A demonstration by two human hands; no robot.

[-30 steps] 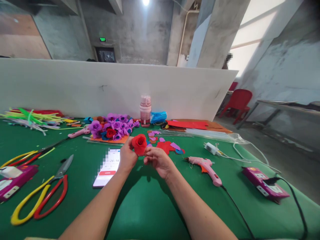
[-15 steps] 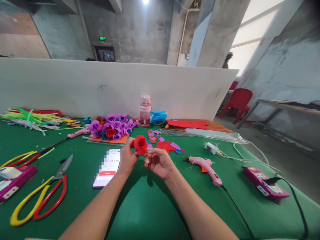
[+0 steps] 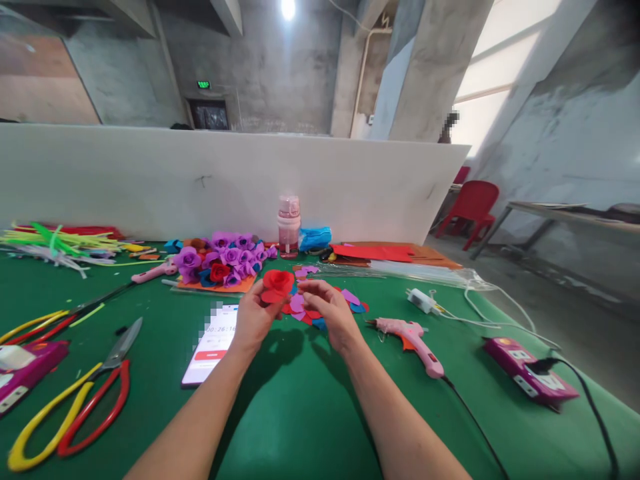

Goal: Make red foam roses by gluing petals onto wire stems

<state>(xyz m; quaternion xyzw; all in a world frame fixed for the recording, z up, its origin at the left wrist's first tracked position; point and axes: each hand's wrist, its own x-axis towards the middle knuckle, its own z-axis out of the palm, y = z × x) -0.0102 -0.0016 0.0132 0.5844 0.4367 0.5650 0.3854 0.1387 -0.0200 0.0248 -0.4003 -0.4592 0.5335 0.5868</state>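
Note:
A red artificial rose (image 3: 278, 284) with layered petals is held in my left hand (image 3: 254, 319), its fingers closed on the flower's lower left side. My right hand (image 3: 334, 313) is just right of the rose, apart from it, with bent fingers spread and nothing visible in them. Behind and below that hand lie loose cut petals (image 3: 298, 304) in red, purple and blue, partly covered by it. To its right, a pink hot glue gun (image 3: 411, 339) lies on the green table (image 3: 300, 420).
Finished purple, red and blue flowers (image 3: 231, 256) are heaped at the back left. A phone (image 3: 207, 353) with a timer lies beside my left forearm. Large scissors (image 3: 116, 357), a pink bottle (image 3: 289, 228), a white charger (image 3: 423, 300) and a purple power strip (image 3: 530, 373) stand or lie around.
The rose has tipped from facing me to showing its side. My right hand has parted from it and moved slightly right. The view has shifted a little.

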